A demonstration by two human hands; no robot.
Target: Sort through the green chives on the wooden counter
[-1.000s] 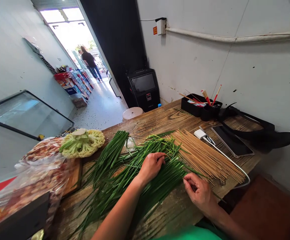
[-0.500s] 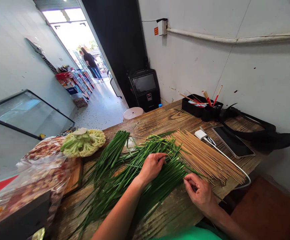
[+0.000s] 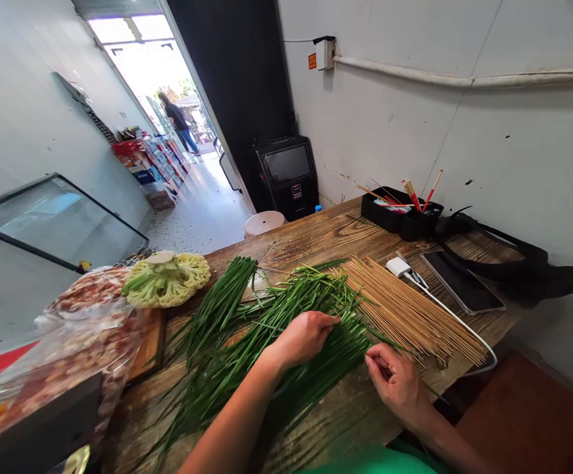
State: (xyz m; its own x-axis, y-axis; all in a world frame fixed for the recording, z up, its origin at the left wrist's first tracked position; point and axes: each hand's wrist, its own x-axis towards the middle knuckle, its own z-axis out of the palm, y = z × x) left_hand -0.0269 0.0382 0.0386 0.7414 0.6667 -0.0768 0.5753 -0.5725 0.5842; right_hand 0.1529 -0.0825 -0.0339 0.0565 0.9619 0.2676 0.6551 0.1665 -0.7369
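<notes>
The left hand has slid a little toward the right since a moment ago, its fingers now pinching a few long green chive leaves from the heap on the brown wooden tabletop. The right hand has stayed put, curled shut beside the leaf tips; what it holds cannot be told. Thin bamboo sticks lie just beside. The orange wall sticker is too small to read.

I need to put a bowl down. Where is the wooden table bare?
Bare wood lies between the green chive pile and the black utensil tray, toward the far edge. A smaller patch sits at the near edge, before the right hand. The middle, under chives and bamboo skewers, is crowded.
</notes>
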